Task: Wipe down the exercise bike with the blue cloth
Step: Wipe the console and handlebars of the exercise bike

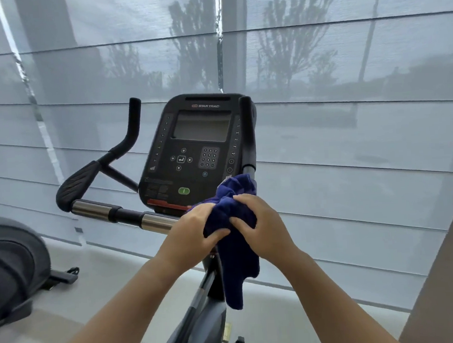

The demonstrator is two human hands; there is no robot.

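The exercise bike's black console stands ahead of me, with its chrome and black handlebar running left to a padded grip. The blue cloth is bunched in front of the console's lower right corner, and a long tail hangs down over the bike's stem. My left hand grips the cloth's left side with thumb and curled fingers. My right hand grips its right side, fingers wrapped round the bunch. The right upright handle rises just behind the cloth's top.
Another grey exercise machine stands low at the left on the pale floor. Grey window blinds fill the wall behind the bike. A brown surface rises at the right edge.
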